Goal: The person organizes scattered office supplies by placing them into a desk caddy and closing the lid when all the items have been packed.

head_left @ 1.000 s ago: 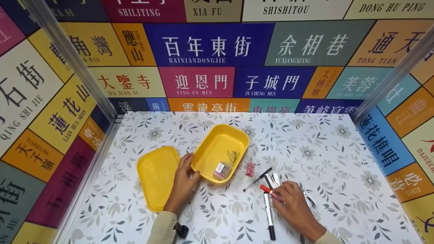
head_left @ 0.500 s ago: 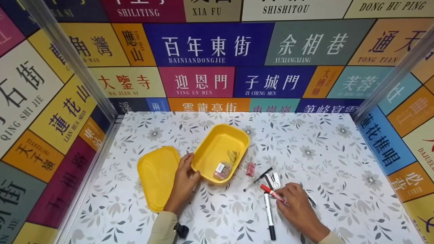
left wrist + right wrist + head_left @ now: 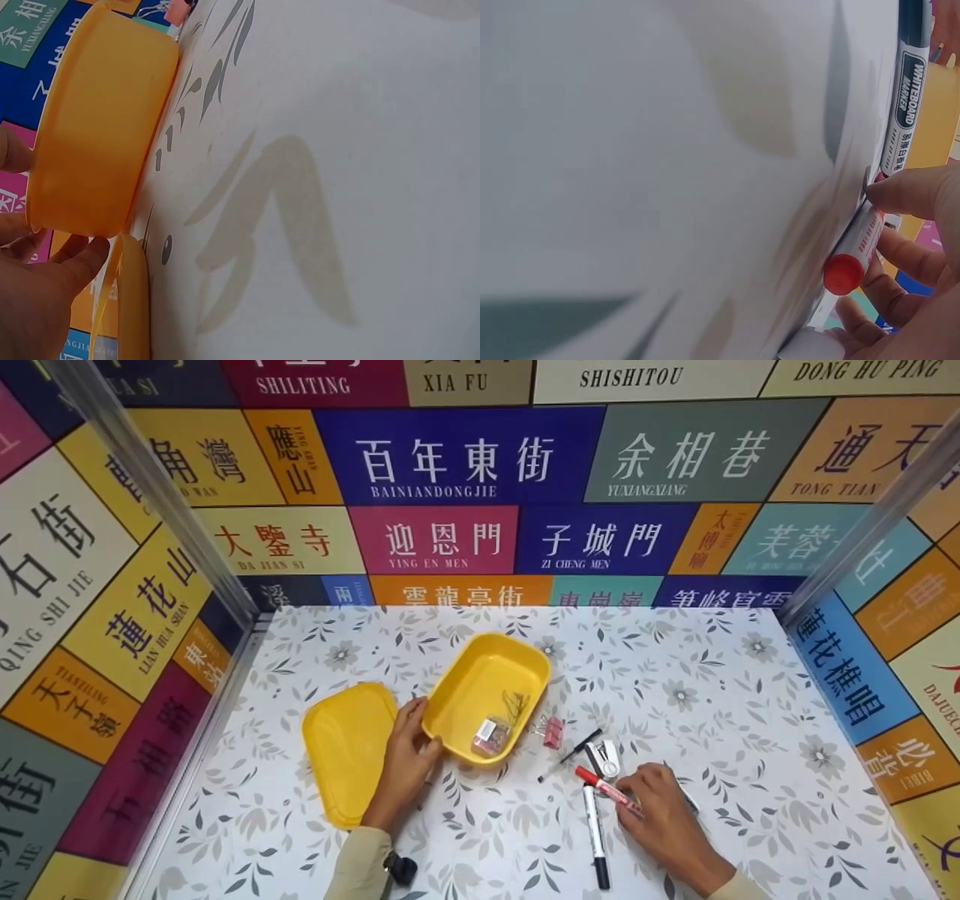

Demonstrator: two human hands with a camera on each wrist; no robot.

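Observation:
My left hand (image 3: 409,757) holds the near left corner of a yellow plastic box (image 3: 450,701), fingers and thumb at its rim. Inside lie a small clear pack with a white label (image 3: 489,733) and some thin dark wire-like pieces (image 3: 514,706). My right hand (image 3: 664,817) pinches a red whiteboard marker (image 3: 600,784) low over the table; the right wrist view shows the thumb on the barrel near the red end (image 3: 845,274). A black-capped whiteboard marker (image 3: 595,829) lies beside it. Partly hidden behind the right hand is another dark-and-white item (image 3: 688,797).
A yellow lid (image 3: 349,757) lies left of the box, partly behind the left forearm. Right of the box are a pink binder clip (image 3: 553,733), a black pen (image 3: 570,755) and a small white stapler-like item (image 3: 603,758). Sign-covered walls (image 3: 457,457) enclose the table.
My right hand has shifted slightly right and toward me, and more of the white stapler-like item and red marker shows. The left hand and the box stay put.

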